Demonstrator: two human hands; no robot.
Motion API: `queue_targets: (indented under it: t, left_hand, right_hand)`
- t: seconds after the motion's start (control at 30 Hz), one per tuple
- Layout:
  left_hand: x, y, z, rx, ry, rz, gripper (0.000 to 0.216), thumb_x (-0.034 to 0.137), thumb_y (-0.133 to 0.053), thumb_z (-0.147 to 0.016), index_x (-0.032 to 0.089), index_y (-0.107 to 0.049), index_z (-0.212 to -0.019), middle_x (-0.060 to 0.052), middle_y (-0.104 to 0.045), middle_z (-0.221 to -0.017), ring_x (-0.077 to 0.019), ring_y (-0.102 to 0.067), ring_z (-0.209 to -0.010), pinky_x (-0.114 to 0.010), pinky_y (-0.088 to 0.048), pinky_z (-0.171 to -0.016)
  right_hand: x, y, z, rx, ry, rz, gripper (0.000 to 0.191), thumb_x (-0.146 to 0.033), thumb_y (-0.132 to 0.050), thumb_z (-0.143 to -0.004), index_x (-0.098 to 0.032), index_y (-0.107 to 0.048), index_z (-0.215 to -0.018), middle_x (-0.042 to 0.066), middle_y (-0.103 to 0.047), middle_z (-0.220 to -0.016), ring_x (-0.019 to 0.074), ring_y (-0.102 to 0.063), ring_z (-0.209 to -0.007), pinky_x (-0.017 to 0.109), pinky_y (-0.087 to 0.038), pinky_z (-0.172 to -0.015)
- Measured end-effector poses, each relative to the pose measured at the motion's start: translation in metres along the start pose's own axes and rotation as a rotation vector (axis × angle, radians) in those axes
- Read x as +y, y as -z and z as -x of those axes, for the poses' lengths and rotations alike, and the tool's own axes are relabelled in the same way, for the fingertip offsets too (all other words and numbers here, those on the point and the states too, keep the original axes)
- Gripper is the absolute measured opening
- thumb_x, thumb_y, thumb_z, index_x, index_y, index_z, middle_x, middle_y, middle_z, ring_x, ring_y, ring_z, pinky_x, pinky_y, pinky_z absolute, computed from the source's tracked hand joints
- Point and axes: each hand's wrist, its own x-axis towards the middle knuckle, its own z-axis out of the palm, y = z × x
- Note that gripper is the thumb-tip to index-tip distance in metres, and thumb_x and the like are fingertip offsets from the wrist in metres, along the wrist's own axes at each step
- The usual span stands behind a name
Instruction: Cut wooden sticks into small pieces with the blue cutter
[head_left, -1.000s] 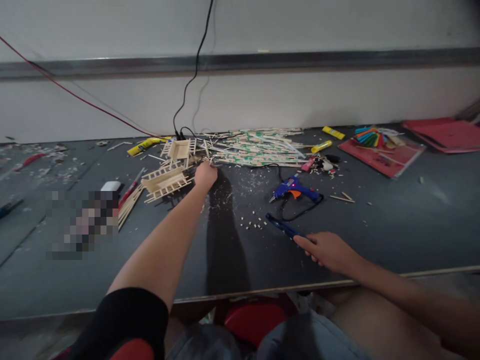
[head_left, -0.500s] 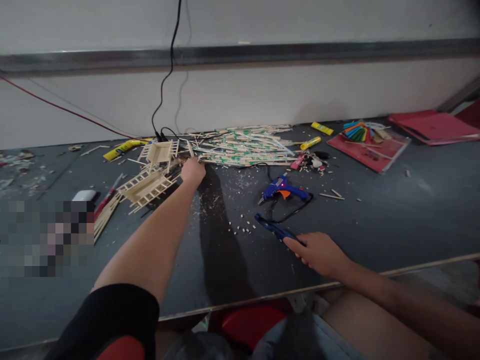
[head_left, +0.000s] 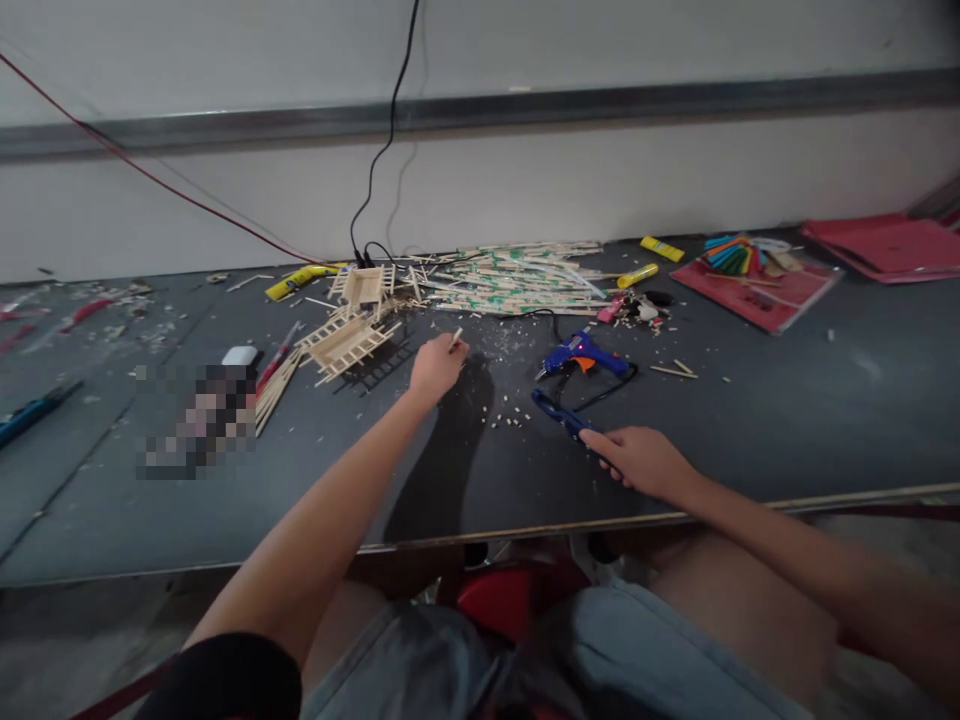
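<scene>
My left hand [head_left: 437,368] pinches a short, pale wooden stick [head_left: 456,339] above the table, to the right of two small wooden models. The nearer model [head_left: 341,345] is a tray-like piece with ladder-shaped sides, and a similar model [head_left: 366,287] stands behind it. My right hand [head_left: 641,462] is wrapped round a slim dark-blue hand tool [head_left: 556,411] with a curved head; its exact kind is unclear. Several tiny cut wooden bits [head_left: 511,420] lie just left of that head. Behind the tool rests a blue glue gun [head_left: 583,353] with an orange trigger and a lit red light.
Wooden sticks [head_left: 517,280] are heaped along the wall. Yellow tubes [head_left: 661,249], a red folder [head_left: 757,295] with coloured strips, and keys [head_left: 643,308] lie right of them. A stick bundle [head_left: 276,392] and a blurred-out object [head_left: 202,420] are at left. A black cable [head_left: 390,130] hangs down.
My left hand has drawn back from beside the wooden models toward me, with a short stick now visible in its fingers. My right hand still grips the blue tool. The view has shifted.
</scene>
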Motion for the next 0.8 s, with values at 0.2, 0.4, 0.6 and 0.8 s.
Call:
queue_targets:
  t: [0.2, 0.4, 0.6, 0.8]
  left_hand:
    - [0.014, -0.007, 0.071, -0.176, -0.193, 0.038, 0.031, 0.041, -0.039, -0.085, 0.019, -0.061, -0.080, -0.004, -0.065, -0.075, -0.0157, -0.058, -0.069, -0.023, -0.034, -0.058]
    - [0.020, -0.017, 0.105, -0.117, -0.148, -0.051, 0.040, 0.044, -0.030, -0.089, 0.020, -0.058, -0.076, -0.006, -0.066, -0.083, -0.0188, -0.060, -0.078, -0.025, -0.036, -0.063]
    - [0.029, -0.026, 0.114, -0.056, -0.028, -0.101, 0.039, 0.044, -0.024, -0.091, 0.021, -0.055, -0.090, -0.007, -0.065, -0.090, -0.0206, -0.061, -0.079, -0.027, -0.038, -0.066]
    - [0.029, -0.025, 0.115, -0.065, -0.019, -0.086, 0.032, 0.042, -0.029, -0.090, 0.023, -0.054, -0.095, -0.005, -0.065, -0.093, -0.0188, -0.061, -0.085, -0.026, -0.039, -0.069]
  right_hand:
    - [-0.002, -0.001, 0.004, 0.015, -0.018, -0.010, 0.068, -0.076, -0.025, -0.073, -0.019, -0.060, -0.059, 0.003, -0.065, -0.059, 0.0140, -0.057, -0.047, 0.026, -0.038, -0.050]
    - [-0.004, -0.001, 0.007, 0.020, -0.034, -0.020, 0.068, -0.076, -0.026, -0.073, -0.019, -0.060, -0.059, 0.004, -0.066, -0.061, 0.0142, -0.058, -0.047, 0.026, -0.040, -0.051]
    - [-0.005, -0.002, 0.008, 0.029, -0.075, -0.012, 0.068, -0.076, -0.027, -0.072, -0.019, -0.061, -0.061, 0.004, -0.066, -0.060, 0.0141, -0.058, -0.047, 0.026, -0.041, -0.051]
    - [-0.002, -0.005, 0.008, 0.050, -0.066, 0.006, 0.069, -0.077, -0.026, -0.072, -0.019, -0.061, -0.059, 0.004, -0.066, -0.061, 0.0145, -0.059, -0.048, 0.026, -0.040, -0.050]
